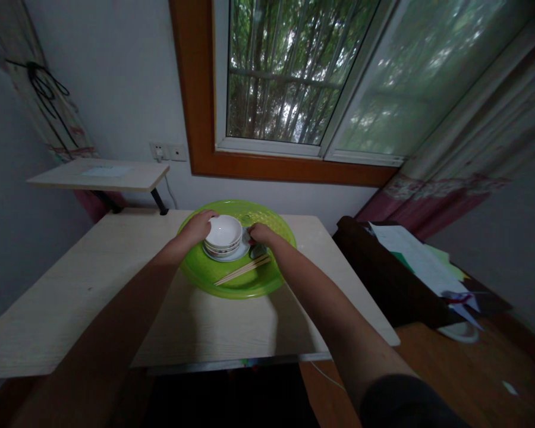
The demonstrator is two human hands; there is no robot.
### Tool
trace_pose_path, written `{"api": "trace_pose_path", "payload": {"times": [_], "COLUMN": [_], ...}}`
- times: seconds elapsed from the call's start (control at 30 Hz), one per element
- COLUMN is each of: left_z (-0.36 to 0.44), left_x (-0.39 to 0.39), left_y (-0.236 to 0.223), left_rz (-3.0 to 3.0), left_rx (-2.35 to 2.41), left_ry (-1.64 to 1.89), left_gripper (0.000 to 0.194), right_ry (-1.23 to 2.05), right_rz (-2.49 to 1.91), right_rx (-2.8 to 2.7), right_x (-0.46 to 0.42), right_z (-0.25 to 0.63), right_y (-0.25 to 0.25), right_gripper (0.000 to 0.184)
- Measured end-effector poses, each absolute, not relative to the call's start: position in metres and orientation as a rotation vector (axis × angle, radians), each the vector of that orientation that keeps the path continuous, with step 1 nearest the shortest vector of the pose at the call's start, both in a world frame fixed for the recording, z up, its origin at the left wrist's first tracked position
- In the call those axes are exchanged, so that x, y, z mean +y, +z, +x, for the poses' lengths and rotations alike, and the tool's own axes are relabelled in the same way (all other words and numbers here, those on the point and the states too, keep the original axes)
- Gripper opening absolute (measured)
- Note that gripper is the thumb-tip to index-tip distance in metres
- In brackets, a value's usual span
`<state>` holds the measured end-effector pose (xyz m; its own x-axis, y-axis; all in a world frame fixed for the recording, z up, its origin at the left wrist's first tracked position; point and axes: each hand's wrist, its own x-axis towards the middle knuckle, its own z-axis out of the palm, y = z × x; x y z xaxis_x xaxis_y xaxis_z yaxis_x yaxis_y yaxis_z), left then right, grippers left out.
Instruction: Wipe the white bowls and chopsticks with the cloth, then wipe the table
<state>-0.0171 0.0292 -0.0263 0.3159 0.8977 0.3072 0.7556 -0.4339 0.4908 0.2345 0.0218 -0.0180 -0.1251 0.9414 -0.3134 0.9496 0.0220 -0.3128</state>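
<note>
A round green tray (194, 279) holds a stack of white bowls (223, 230), which sits on a pale plate (243, 248). My left hand (199, 227) is at the left side of the stack, its fingers curled on the top bowl's rim. Just right of the bowls is my right hand (261, 233), fingers closed over the plate's right edge. What it pinches is too small and dark to name. Below that hand lies a small, dark, shiny piece (259, 251) whose kind I cannot tell. Several light wooden chopsticks (242, 270) lie slantwise on the tray in front.
The tray rests on a pale wooden desk (160, 333). A small raised shelf (138, 176) stands at the back left, near a wall socket (159, 151). Behind is a window (289, 77). To the right, papers (410, 255) lie on a dark piece of furniture (374, 273).
</note>
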Motion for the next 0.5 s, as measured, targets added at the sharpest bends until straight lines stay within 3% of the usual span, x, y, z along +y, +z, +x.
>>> {"api": "trace_pose_path", "payload": {"times": [0.13,0.33,0.5], "left_z": [-0.015,-0.010,-0.006], "left_x": [0.025,0.023,0.021], "left_y": [-0.025,-0.022,-0.019], "left_rz": [2.259,2.237,2.234], "left_rx": [1.642,1.816,1.823], "left_ry": [0.754,0.457,0.313], "left_gripper": [0.063,0.050,0.051], "right_ry": [-0.516,-0.367,-0.345], "right_rz": [2.169,2.231,2.196], "right_rx": [2.260,2.220,2.186], "right_x": [0.024,0.025,0.024], "right_z": [0.238,0.244,0.244], "right_y": [-0.021,-0.027,-0.032], "right_gripper": [0.036,0.042,0.049]}}
